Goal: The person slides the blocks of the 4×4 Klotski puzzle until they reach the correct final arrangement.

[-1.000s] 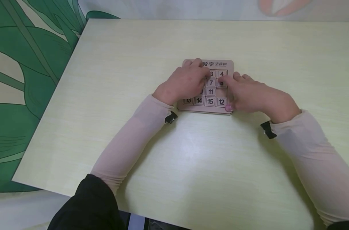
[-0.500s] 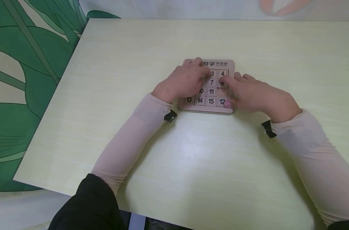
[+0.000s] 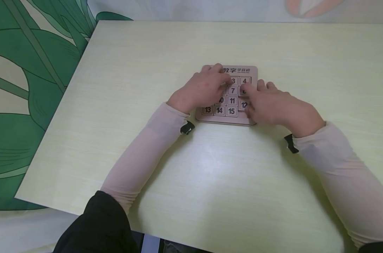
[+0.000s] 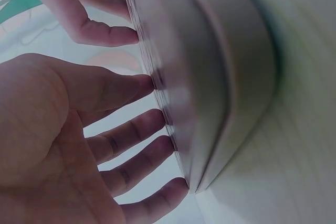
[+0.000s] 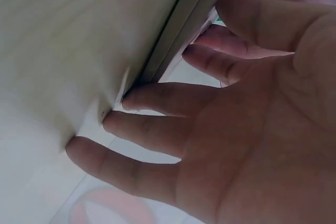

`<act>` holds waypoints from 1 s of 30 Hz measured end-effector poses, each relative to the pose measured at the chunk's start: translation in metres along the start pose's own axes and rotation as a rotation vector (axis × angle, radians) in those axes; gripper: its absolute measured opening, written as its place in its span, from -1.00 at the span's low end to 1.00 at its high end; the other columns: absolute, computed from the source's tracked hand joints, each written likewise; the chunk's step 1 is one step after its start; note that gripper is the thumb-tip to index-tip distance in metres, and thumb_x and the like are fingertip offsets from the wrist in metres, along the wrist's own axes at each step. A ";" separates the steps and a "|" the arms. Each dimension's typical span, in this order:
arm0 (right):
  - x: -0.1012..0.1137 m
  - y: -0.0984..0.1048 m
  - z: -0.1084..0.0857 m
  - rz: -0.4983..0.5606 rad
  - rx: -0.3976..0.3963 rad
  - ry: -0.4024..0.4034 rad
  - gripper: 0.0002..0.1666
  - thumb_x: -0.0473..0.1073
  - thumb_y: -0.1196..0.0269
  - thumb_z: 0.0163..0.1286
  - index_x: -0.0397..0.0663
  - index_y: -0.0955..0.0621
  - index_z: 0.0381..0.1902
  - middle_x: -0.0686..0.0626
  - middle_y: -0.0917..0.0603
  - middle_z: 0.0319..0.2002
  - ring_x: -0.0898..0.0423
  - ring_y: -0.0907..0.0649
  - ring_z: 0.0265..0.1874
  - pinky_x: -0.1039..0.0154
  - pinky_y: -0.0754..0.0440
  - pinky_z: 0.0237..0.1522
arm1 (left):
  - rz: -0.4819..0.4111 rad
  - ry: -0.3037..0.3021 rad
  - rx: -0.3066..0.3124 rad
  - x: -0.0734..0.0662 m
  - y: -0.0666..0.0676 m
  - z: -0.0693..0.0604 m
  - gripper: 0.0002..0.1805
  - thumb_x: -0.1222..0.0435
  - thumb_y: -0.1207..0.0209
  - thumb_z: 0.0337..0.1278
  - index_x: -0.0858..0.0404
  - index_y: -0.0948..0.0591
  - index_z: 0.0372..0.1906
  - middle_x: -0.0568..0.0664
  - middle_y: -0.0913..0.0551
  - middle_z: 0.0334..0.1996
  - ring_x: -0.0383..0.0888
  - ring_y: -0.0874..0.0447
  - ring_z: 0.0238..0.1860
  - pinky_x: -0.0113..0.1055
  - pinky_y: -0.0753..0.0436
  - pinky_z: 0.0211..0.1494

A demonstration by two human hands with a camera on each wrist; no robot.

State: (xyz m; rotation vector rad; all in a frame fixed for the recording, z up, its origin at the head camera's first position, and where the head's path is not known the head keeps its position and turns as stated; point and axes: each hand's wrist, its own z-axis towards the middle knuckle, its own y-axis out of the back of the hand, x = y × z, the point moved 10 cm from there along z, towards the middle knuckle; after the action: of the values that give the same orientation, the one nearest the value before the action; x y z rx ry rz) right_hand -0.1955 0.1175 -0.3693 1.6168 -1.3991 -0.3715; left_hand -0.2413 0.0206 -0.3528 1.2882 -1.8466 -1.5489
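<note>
A wooden number sliding puzzle lies flat on the table. My left hand rests its fingertips on the left part of it, hiding several tiles; in the left wrist view its fingers touch the top face. On the right side my right hand touches the tiles with thumb and index finger. The thumb is at the 12 tile, and the index finger lies over the 8 tile. A vacant slot shows in the lower right corner. The other right fingers touch the table beside the board.
The pale table surrounds the puzzle on every side. Its left edge borders a wall or sheet with green leaf pictures. A whitish wall runs along the back.
The 12 tile has slid away from me, out of the bottom row and up below the 8, with my right thumb following. My left hand has stayed in place.
</note>
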 end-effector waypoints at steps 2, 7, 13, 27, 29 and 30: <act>-0.001 -0.002 0.001 -0.002 0.005 -0.019 -0.34 -0.05 0.13 0.59 -0.02 -0.02 0.54 -0.62 0.14 0.47 -0.61 -0.01 0.39 -0.61 -0.14 0.16 | -0.001 0.001 -0.001 0.000 0.000 0.000 -0.57 0.25 0.13 0.57 0.02 -0.56 0.34 -0.01 -0.41 0.20 0.06 -0.30 0.27 -0.07 -0.48 0.18; -0.001 0.000 0.003 -0.040 -0.040 -0.005 -0.43 -0.04 0.13 0.61 -0.07 -0.10 0.46 -0.63 -0.10 0.40 -0.58 -0.21 0.32 -0.53 -0.31 0.12 | -0.001 -0.001 -0.006 0.000 0.000 0.001 -0.58 0.25 0.13 0.57 0.02 -0.57 0.34 -0.01 -0.41 0.21 0.06 -0.30 0.27 -0.07 -0.48 0.18; 0.002 0.006 -0.002 -0.047 -0.095 0.026 -0.49 -0.05 -0.03 0.61 -0.06 -0.23 0.39 -0.35 -0.44 0.04 -0.29 -0.48 -0.04 -0.21 -0.53 -0.16 | -0.008 -0.008 -0.002 0.000 0.000 0.001 -0.58 0.24 0.13 0.57 0.02 -0.56 0.34 -0.02 -0.41 0.19 0.05 -0.29 0.26 -0.08 -0.48 0.17; 0.005 0.011 -0.002 -0.112 -0.184 0.018 -0.49 0.08 -0.08 0.59 -0.05 -0.28 0.30 -0.23 -0.47 -0.26 -0.21 -0.53 -0.31 -0.03 -0.52 -0.42 | -0.063 -0.030 0.051 0.004 0.000 0.001 -0.53 0.30 0.04 0.53 0.00 -0.49 0.43 -0.04 -0.38 0.30 -0.06 -0.31 0.22 -0.19 -0.41 0.21; 0.005 0.010 -0.001 -0.115 -0.183 0.014 -0.47 0.10 -0.09 0.59 -0.05 -0.28 0.30 -0.23 -0.47 -0.27 -0.20 -0.54 -0.32 -0.02 -0.52 -0.44 | -0.086 -0.044 0.049 0.005 0.000 0.002 -0.54 0.31 0.03 0.53 0.02 -0.51 0.41 -0.03 -0.41 0.27 -0.08 -0.33 0.20 -0.24 -0.40 0.22; 0.005 0.010 -0.001 -0.116 -0.180 0.015 -0.47 0.10 -0.09 0.58 -0.05 -0.27 0.30 -0.23 -0.47 -0.27 -0.20 -0.54 -0.32 -0.02 -0.52 -0.44 | -0.099 -0.050 0.046 0.005 0.000 0.002 -0.55 0.32 0.02 0.53 0.03 -0.52 0.40 -0.03 -0.42 0.26 -0.09 -0.34 0.19 -0.26 -0.39 0.23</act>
State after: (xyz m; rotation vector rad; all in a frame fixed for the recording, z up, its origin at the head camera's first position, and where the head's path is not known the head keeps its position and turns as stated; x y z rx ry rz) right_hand -0.1995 0.1146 -0.3595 1.5526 -1.2273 -0.5374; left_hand -0.2452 0.0172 -0.3543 1.3933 -1.8848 -1.6115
